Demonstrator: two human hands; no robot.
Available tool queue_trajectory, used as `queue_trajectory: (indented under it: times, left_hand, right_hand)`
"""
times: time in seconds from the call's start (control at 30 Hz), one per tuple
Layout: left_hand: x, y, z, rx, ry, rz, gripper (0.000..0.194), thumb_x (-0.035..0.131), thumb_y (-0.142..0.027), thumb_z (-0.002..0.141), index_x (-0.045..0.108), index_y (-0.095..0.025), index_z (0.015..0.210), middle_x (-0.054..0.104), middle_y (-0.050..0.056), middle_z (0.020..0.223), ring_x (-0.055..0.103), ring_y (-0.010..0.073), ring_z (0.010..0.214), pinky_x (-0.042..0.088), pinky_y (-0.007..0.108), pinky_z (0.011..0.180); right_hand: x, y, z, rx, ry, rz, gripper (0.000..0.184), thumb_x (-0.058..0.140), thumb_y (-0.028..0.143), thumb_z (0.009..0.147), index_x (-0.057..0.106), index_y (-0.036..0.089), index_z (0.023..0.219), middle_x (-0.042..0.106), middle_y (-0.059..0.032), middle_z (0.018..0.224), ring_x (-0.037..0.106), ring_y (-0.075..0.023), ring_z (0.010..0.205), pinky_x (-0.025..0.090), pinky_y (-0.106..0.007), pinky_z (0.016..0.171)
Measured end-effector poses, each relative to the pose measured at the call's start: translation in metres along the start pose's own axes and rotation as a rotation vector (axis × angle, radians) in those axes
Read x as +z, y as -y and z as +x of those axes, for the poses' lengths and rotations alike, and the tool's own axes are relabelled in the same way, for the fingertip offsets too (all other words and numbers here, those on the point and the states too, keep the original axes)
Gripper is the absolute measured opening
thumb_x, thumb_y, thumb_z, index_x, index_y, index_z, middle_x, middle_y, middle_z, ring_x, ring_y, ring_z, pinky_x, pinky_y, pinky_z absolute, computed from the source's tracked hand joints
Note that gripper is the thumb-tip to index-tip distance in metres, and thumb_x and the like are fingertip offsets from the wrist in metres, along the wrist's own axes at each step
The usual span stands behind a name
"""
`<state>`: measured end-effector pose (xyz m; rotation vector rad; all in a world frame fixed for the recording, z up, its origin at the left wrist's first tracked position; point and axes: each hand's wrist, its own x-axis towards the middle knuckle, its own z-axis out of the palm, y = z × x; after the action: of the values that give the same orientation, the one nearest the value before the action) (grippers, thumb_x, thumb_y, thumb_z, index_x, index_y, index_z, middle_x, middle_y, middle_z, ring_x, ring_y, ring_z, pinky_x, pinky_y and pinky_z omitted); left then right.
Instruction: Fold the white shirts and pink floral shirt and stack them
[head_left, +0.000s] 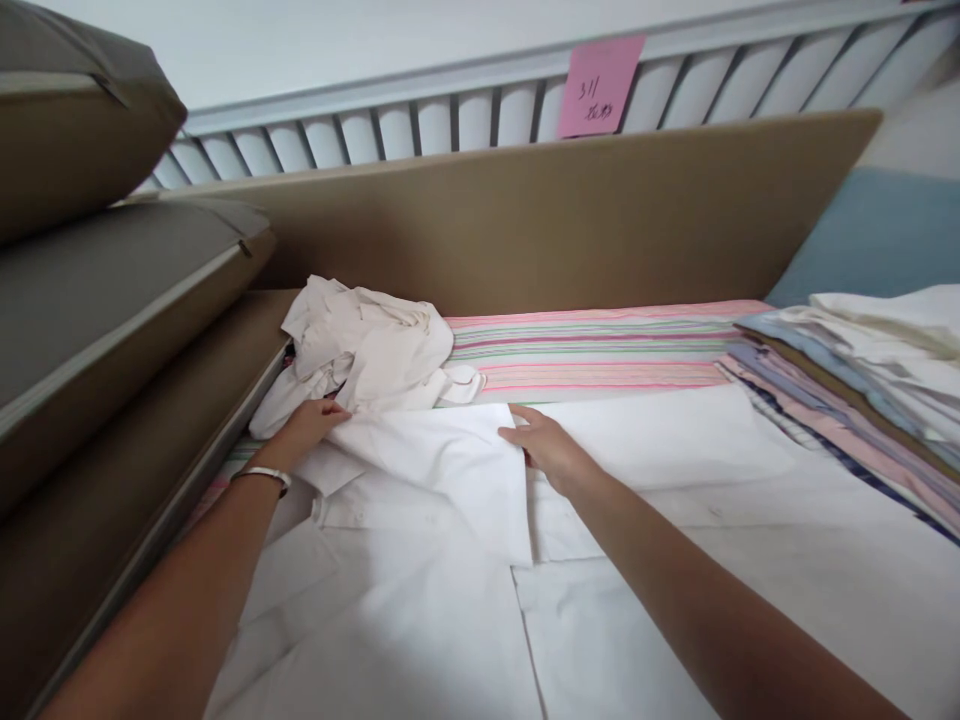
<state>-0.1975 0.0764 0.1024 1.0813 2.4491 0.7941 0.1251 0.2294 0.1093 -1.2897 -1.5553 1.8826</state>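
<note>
A white shirt [420, 520] with a collar lies spread in front of me, part of it over other white cloth. My left hand [315, 425], with a silver bangle on the wrist, pinches the shirt's far left edge. At the far right corner of the same piece, my right hand [544, 445] grips the cloth between thumb and fingers. Just beyond my left hand sits a crumpled heap of off-white clothing [375, 335]. More white cloth [675, 450] stretches flat to the right, under my right forearm.
Brown and grey cushions [127, 300] are stacked along the left. A brown board [562, 225] stands at the back before a white slatted rail [420, 130] bearing a pink note [600, 85]. Striped fabric [592, 345] covers the surface. Folded clothes [847, 400] are piled at right.
</note>
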Motion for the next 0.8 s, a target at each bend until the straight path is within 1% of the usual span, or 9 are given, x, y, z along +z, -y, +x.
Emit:
queue_trajectory:
  times: [0.07,0.17,0.3,0.37,0.47,0.53,0.6,0.7,0.8]
  left_hand:
    - [-0.002,0.0,0.001,0.0,-0.011,0.04,0.03,0.054,-0.043,0.064,0.064,-0.016,0.074,0.06,-0.001,0.064,0.053,0.0172,0.067,0.039,0.027,0.063]
    - [0.003,-0.007,0.0,-0.012,-0.038,0.139,0.024,0.057,-0.037,0.065,0.065,-0.016,0.074,0.062,0.002,0.068,0.057,0.0221,0.076,0.041,0.033,0.071]
    - [0.027,-0.033,-0.016,0.068,-0.25,0.328,0.029,0.054,-0.03,0.073,0.063,-0.017,0.098,0.061,0.013,0.111,0.044,0.0326,0.115,0.027,0.051,0.096]
    - [0.044,-0.048,-0.032,0.232,-0.328,0.452,0.036,0.045,-0.028,0.081,0.056,-0.019,0.114,0.05,0.013,0.13,0.034,0.0287,0.127,0.021,0.049,0.104]
    - [0.068,-0.062,-0.057,0.36,-0.261,0.55,0.044,0.034,-0.032,0.089,0.045,-0.017,0.129,0.034,0.01,0.145,0.023,0.0252,0.135,0.023,0.046,0.106]
    - [0.08,-0.063,-0.068,0.298,-0.203,0.557,0.05,0.03,-0.037,0.09,0.036,-0.017,0.135,0.024,0.011,0.15,0.016,0.0276,0.138,0.023,0.051,0.106]
    - [0.087,-0.059,-0.073,0.207,-0.182,0.552,0.055,0.029,-0.042,0.09,0.03,-0.017,0.139,0.018,0.012,0.151,0.012,0.0297,0.139,0.021,0.056,0.106]
    - [0.095,-0.049,-0.072,0.112,-0.171,0.544,0.06,0.03,-0.048,0.089,0.026,-0.019,0.141,0.015,0.013,0.151,0.011,0.0304,0.139,0.02,0.057,0.106]
    - [0.1,-0.039,-0.068,0.074,-0.123,0.541,0.062,0.028,-0.049,0.089,0.022,-0.018,0.142,0.013,0.015,0.152,0.011,0.0307,0.139,0.02,0.057,0.106]
  right_hand:
    - [-0.003,0.002,-0.001,0.011,0.052,0.04,0.057,0.059,0.02,0.076,0.042,0.017,0.131,0.067,-0.0077,0.092,0.063,-0.0162,0.075,0.051,-0.026,0.064]
    - [-0.003,-0.008,0.01,0.019,-0.041,-0.174,0.061,0.059,0.019,0.075,0.04,0.017,0.133,0.064,-0.0098,0.1,0.061,-0.0161,0.072,0.049,-0.025,0.059]
    - [-0.001,-0.02,0.024,-0.021,-0.152,-0.542,0.064,0.058,0.023,0.076,0.037,0.019,0.136,0.061,-0.0106,0.108,0.061,-0.0183,0.077,0.049,-0.027,0.059]
    - [-0.003,-0.021,0.015,-0.133,-0.186,-0.695,0.064,0.056,0.028,0.08,0.033,0.018,0.139,0.062,-0.0102,0.106,0.06,-0.0201,0.084,0.049,-0.031,0.069]
    - [-0.01,-0.025,-0.025,-0.495,-0.225,-0.907,0.051,0.048,0.032,0.086,0.039,0.018,0.134,0.06,-0.0108,0.111,0.056,-0.0228,0.099,0.044,-0.038,0.084]
    - [-0.013,-0.034,-0.06,-0.749,-0.167,-0.995,0.038,0.047,0.035,0.087,0.05,0.02,0.122,0.058,-0.0104,0.114,0.052,-0.0238,0.105,0.041,-0.04,0.089]
    - [-0.012,-0.048,-0.088,-0.889,-0.085,-1.082,0.033,0.053,0.038,0.084,0.056,0.021,0.112,0.058,-0.0101,0.116,0.05,-0.025,0.107,0.04,-0.041,0.089]
    - [-0.006,-0.068,-0.104,-0.926,-0.051,-1.233,0.024,0.059,0.032,0.081,0.058,0.021,0.103,0.058,-0.0093,0.111,0.05,-0.0245,0.101,0.038,-0.039,0.084]
    - [-0.003,-0.075,-0.096,-0.92,-0.018,-1.369,0.007,0.052,0.016,0.084,0.059,0.02,0.082,0.059,-0.0053,0.088,0.05,-0.0195,0.085,0.035,-0.034,0.075]
